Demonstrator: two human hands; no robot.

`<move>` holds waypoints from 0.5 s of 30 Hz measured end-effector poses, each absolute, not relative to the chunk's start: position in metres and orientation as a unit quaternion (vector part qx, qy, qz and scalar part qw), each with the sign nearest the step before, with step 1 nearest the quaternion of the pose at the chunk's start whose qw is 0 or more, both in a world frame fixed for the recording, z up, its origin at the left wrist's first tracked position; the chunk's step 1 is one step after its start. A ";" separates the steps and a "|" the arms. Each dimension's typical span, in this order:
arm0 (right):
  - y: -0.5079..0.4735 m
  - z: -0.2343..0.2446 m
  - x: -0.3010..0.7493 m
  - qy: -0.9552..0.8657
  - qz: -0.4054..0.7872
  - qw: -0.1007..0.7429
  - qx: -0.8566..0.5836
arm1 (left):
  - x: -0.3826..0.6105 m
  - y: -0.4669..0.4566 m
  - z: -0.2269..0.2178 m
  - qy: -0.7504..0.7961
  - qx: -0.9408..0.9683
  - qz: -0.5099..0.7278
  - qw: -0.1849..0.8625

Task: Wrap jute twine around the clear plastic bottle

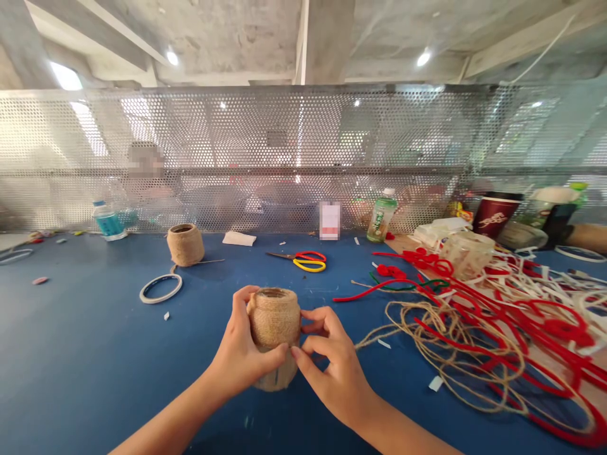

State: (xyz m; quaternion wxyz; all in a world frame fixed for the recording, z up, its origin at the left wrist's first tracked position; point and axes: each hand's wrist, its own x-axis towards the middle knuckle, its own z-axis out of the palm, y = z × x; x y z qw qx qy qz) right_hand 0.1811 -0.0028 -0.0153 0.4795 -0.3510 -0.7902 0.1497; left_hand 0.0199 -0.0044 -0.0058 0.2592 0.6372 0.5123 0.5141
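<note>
In front of me stands a jar (275,316) whose neck and upper part are wrapped in jute twine; its lower part shows bare. My left hand (244,354) is closed round the jar's left side, thumb pressed across the front. At the right side, my right hand (334,363) is closed, its thumb and forefinger pinched against the jar at the edge of the wrapping. Jute twine (379,335) leads from behind the right hand to a loose tangle; the bit between the fingertips is mostly hidden.
Scissors (308,260) lie beyond the jar. To the left are a twine-covered jar (185,245), a tape roll (161,289) and a blue-liquid bottle (110,221). Red fuzzy stems (497,316), a green bottle (382,216) and a maroon cup (496,215) occupy the right. A perforated metal screen (265,145) borders the back.
</note>
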 end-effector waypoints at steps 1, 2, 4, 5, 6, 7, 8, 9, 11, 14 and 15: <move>-0.003 -0.015 0.181 -0.790 0.150 0.480 -0.351 | 0.020 -0.004 -0.006 0.512 0.638 0.514 0.257; -0.003 -0.016 0.181 -0.790 0.151 0.480 -0.350 | 0.020 -0.004 -0.006 0.512 0.639 0.514 0.256; -0.002 -0.016 0.181 -0.789 0.152 0.481 -0.350 | 0.020 -0.004 -0.006 0.510 0.641 0.515 0.252; -0.002 -0.016 0.181 -0.789 0.151 0.481 -0.351 | 0.020 -0.004 -0.006 0.509 0.643 0.516 0.249; -0.002 -0.016 0.181 -0.790 0.149 0.480 -0.351 | 0.020 -0.004 -0.007 0.508 0.643 0.517 0.246; -0.002 -0.016 0.181 -0.791 0.146 0.480 -0.350 | 0.020 -0.003 -0.007 0.508 0.643 0.518 0.244; -0.002 -0.016 0.181 -0.792 0.142 0.480 -0.350 | 0.020 -0.003 -0.007 0.508 0.643 0.519 0.243; -0.002 -0.016 0.181 -0.793 0.139 0.480 -0.349 | 0.020 -0.003 -0.007 0.508 0.643 0.519 0.242; -0.002 -0.016 0.180 -0.794 0.134 0.480 -0.348 | 0.020 -0.003 -0.008 0.510 0.644 0.517 0.243; -0.001 -0.016 0.180 -0.795 0.127 0.480 -0.349 | 0.020 -0.003 -0.008 0.511 0.645 0.513 0.245; -0.001 -0.017 0.179 -0.794 0.125 0.481 -0.349 | 0.020 -0.003 -0.007 0.510 0.645 0.513 0.247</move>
